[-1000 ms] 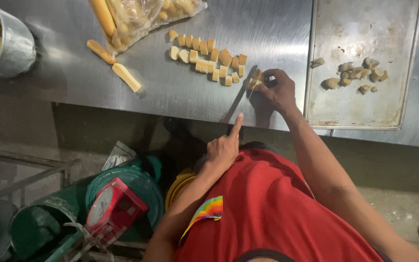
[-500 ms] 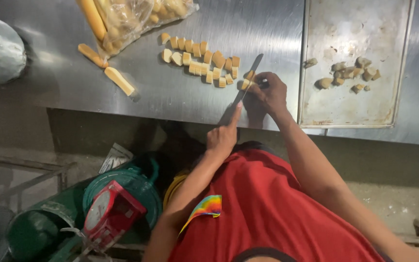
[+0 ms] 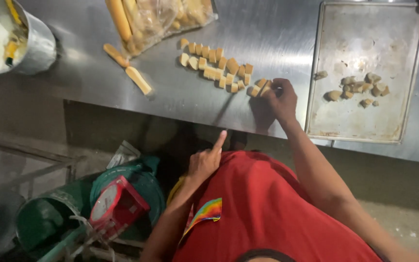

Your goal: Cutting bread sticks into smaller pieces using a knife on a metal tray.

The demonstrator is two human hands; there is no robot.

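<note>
Gripping cut pieces — right hand on counter.

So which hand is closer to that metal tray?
Right. The right hand rests on the counter just left of the tray; the left hand is off the counter's edge, by the red shirt.

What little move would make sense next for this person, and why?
Probably reach for the pale uncut stick on the steel counter: the right hand is curled on the last small tan chunks, with nothing long left under it to cut.
</note>
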